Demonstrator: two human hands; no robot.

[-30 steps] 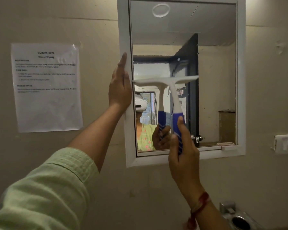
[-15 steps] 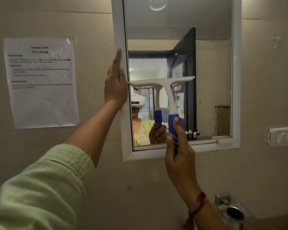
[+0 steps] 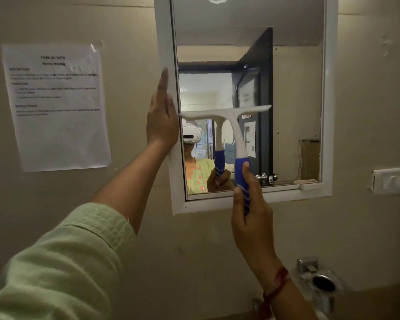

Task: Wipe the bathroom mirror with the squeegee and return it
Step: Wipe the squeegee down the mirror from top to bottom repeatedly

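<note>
A white-framed mirror (image 3: 293,93) hangs on the beige wall. My right hand (image 3: 252,215) grips the blue handle of a white squeegee (image 3: 231,125), whose blade lies flat across the lower left of the glass, roughly level. My left hand (image 3: 162,118) rests flat, fingers straight up, against the mirror's left frame (image 3: 165,42). The glass reflects the squeegee, my hand and a dark door.
A printed task sheet (image 3: 56,105) is taped to the wall at the left. A white switch plate (image 3: 393,181) sits to the right of the mirror. A chrome ring holder (image 3: 319,282) juts from the wall at the lower right, below my right wrist.
The squeegee and my right hand have slid a little down the glass. My left hand stays on the frame. The view has shifted slightly.
</note>
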